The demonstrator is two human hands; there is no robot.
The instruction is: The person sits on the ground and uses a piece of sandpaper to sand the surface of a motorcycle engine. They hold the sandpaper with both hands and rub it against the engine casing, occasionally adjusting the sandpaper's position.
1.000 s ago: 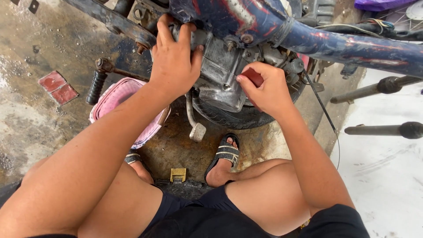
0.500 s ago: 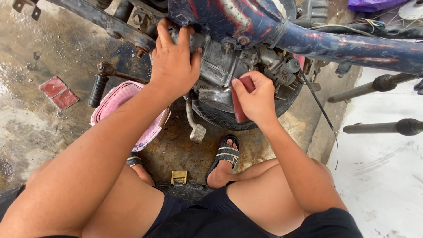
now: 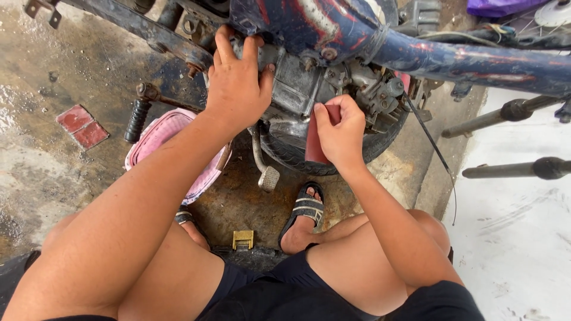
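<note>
My left hand (image 3: pixel 238 83) lies flat on the grey engine block (image 3: pixel 303 89) of a stripped motorcycle, fingers spread over its upper left side. In my right hand (image 3: pixel 342 128) is a folded dark red sheet of sandpaper (image 3: pixel 315 142), pinched between thumb and fingers and pressed against the engine's lower right side. The blue painted frame tube (image 3: pixel 464 62) runs across just above both hands. A black tyre (image 3: pixel 297 157) lies beneath the engine.
A pink plastic basket (image 3: pixel 160 142) sits on the wet concrete at the left, beside a black footpeg (image 3: pixel 137 119). A metal pedal lever (image 3: pixel 264 169) hangs below the engine. My sandalled feet (image 3: pixel 303 208) rest underneath. Two handlebar grips (image 3: pixel 535 169) stick out at right.
My right hand has slid down and left from the engine's right side, bringing the red sandpaper into view. The left hand has stayed on the engine.
</note>
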